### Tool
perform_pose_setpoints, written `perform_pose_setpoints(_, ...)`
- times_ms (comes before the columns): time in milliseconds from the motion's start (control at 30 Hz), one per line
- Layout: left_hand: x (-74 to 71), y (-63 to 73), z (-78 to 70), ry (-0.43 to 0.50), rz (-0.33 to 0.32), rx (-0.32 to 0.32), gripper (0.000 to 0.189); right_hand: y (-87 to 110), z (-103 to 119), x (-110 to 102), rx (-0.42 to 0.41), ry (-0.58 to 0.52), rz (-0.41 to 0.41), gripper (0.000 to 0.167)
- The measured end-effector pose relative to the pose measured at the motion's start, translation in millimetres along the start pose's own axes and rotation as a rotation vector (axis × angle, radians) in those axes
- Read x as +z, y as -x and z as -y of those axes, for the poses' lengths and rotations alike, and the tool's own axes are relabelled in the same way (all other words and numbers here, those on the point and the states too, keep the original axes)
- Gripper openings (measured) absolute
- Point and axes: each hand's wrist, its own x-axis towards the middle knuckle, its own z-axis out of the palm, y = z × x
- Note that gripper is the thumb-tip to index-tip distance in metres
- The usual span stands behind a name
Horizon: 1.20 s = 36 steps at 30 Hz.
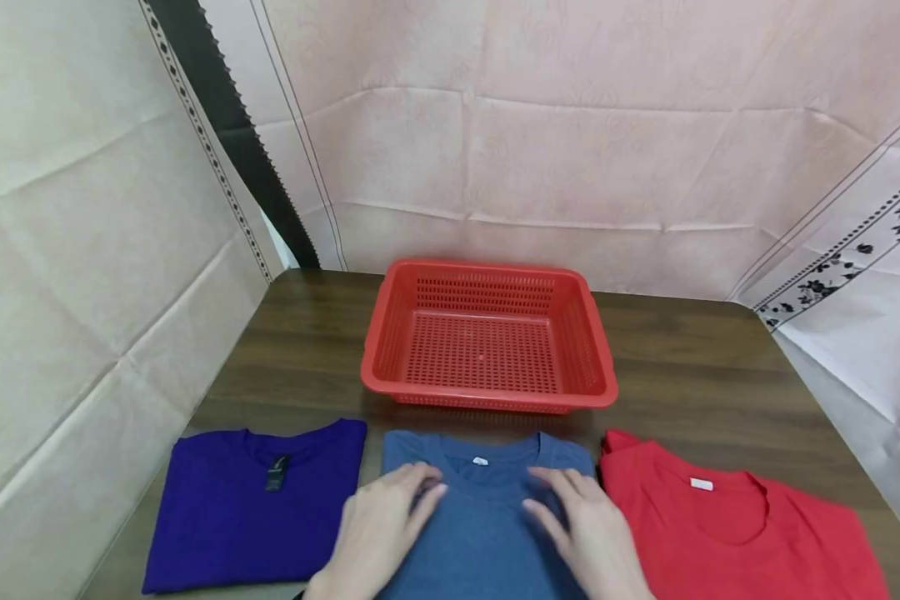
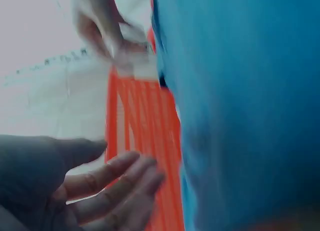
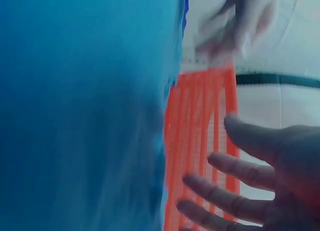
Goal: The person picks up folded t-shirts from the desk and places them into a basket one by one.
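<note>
A folded blue T-shirt lies at the front middle of the table, its collar toward the back. My left hand is over its left side near the collar, fingers loosely bent with nothing between them. Over the right side is my right hand, thumb and fingers apart, also holding nothing. Both wrist views show the fingers spread close above the blue cloth, partly blurred. To the left lies a folded purple-blue T-shirt with a dark neck label. On the right is a red T-shirt with a white label.
Behind the blue T-shirt stands a red plastic basket with slotted walls and nothing inside. The brown wooden table reaches back to hanging pale cloth, which also lines both sides.
</note>
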Motion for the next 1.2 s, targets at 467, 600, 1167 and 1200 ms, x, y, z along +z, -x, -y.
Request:
perform_pose_setpoints(467, -25.3, 20.6, 63.7, 0.159, 0.363, -0.409, 0.019, 11.3, -57, -19, 0.545, -0.052, 0.436, 0.029)
perform_pose_setpoints(600, -13.3, 16.2, 57.9, 0.307, 0.438, -0.377, 0.026, 8.7, -51, -9, 0.515, -0.213, 0.477, 0.034)
perform_pose_setpoints(1167, 17.6, 15.7, 44.5, 1.37, 0.808, -0.649, 0.1, 17.4, -34, 28, 0.71, -1.307, 0.835, 0.08)
perform_pose_setpoints(1200, 17.6, 16.1, 46.0, 1.414, 0.823, -0.659, 0.1, 16.9, -33, 29, 0.718, -1.319, 0.826, 0.08)
